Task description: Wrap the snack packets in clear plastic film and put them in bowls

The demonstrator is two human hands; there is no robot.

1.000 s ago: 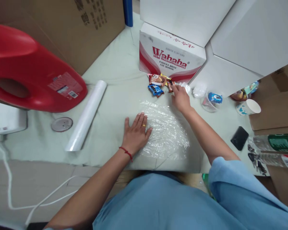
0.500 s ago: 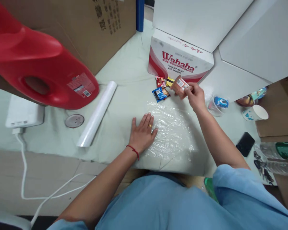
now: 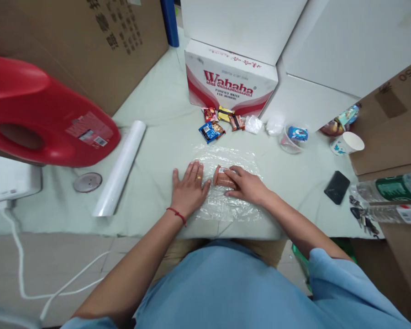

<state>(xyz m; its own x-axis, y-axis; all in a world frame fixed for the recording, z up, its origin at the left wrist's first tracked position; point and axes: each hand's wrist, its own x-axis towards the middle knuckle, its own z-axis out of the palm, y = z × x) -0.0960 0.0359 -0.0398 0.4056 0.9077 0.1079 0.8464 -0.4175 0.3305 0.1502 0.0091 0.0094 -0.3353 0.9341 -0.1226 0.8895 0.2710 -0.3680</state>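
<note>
Clear plastic wrap point(image 3: 233, 210) lies spread and wrinkled on the pale green tablecloth. My left hand point(image 3: 188, 188) rests flat on its left edge, fingers apart, holding nothing. A reddish-brown cup with a printed label point(image 3: 225, 177) lies on its side on the wrap, its wide rim toward the left. The fingers of my right hand point(image 3: 245, 185) are wrapped round its right end. Behind the wrap sit small packaged snacks: a blue packet point(image 3: 210, 131), a red one point(image 3: 209, 114), a yellow one point(image 3: 225, 113) and a brown one point(image 3: 237, 122).
At the left stand a red jug point(image 3: 55, 119) and a white roll point(image 3: 119, 169). A Wahaha box point(image 3: 231, 82) is at the back. Rightward are crumpled white plastic point(image 3: 253, 124), a clear cup point(image 3: 289, 144), a paper cup point(image 3: 347, 143), a phone point(image 3: 337, 187) and bottles point(image 3: 392, 189).
My right hand has brought the reddish-brown cup from beside the snack packets down onto the plastic wrap. My left hand stays flat on the wrap's edge. The camera view has shifted.
</note>
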